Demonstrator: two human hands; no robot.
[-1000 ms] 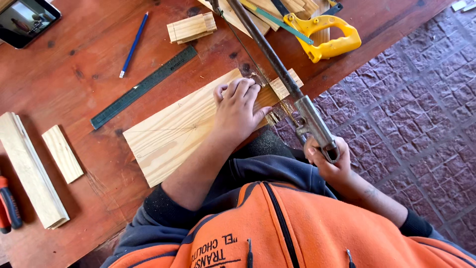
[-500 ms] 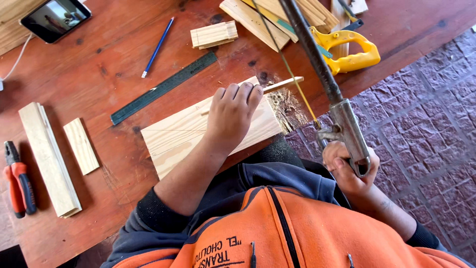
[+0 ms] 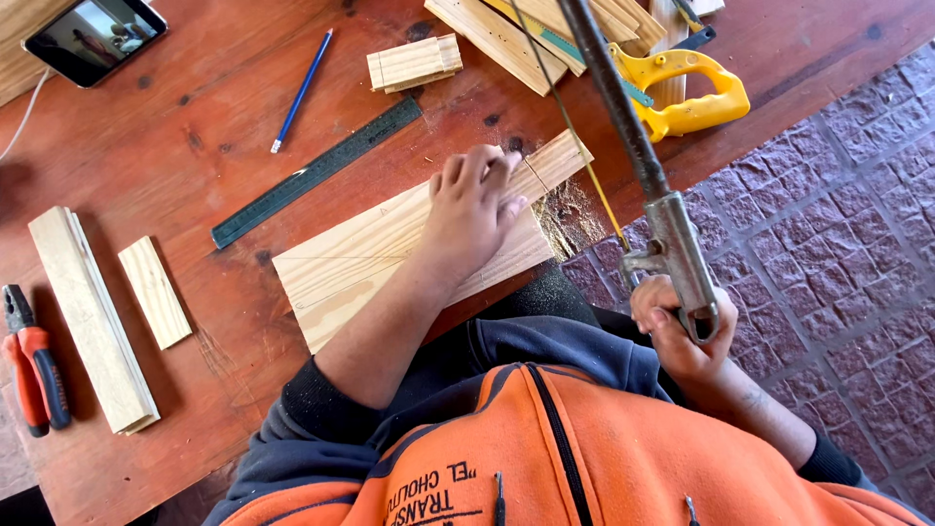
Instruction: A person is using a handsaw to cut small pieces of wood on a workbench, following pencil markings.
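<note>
At the far left edge of the frame, red-handled pliers point(image 3: 34, 365) are seen on the reddish tabletop point(image 3: 195, 127). Just to their right a long pale wood strip point(image 3: 93, 317) and a shorter wood block point(image 3: 154, 291) are laid side by side. In the upper left corner a phone point(image 3: 94, 39) is propped, its screen lit. A blue pencil point(image 3: 302, 90) and a dark steel ruler point(image 3: 317, 171) are placed further right, both slanted from lower left to upper right. A small stack of cut blocks point(image 3: 414, 62) is set at upper centre.

In the middle of the frame a pine board point(image 3: 390, 258) is laid flat at the tabletop's near edge, its long axis running from lower left up to upper right, with the upper-right end pointing towards the sawdust point(image 3: 565, 219) at the edge. The left hand point(image 3: 472, 209) is pressed flat on that end, fingers spread.

To the right, a hacksaw point(image 3: 648, 185) is held by the right hand point(image 3: 677, 336), which is clamped round its handle at lower right; the frame is aimed steeply up towards the top centre. A yellow-handled saw point(image 3: 691, 93) is seen at upper right among wooden slats point(image 3: 506, 34). The two hands are kept well apart.
</note>
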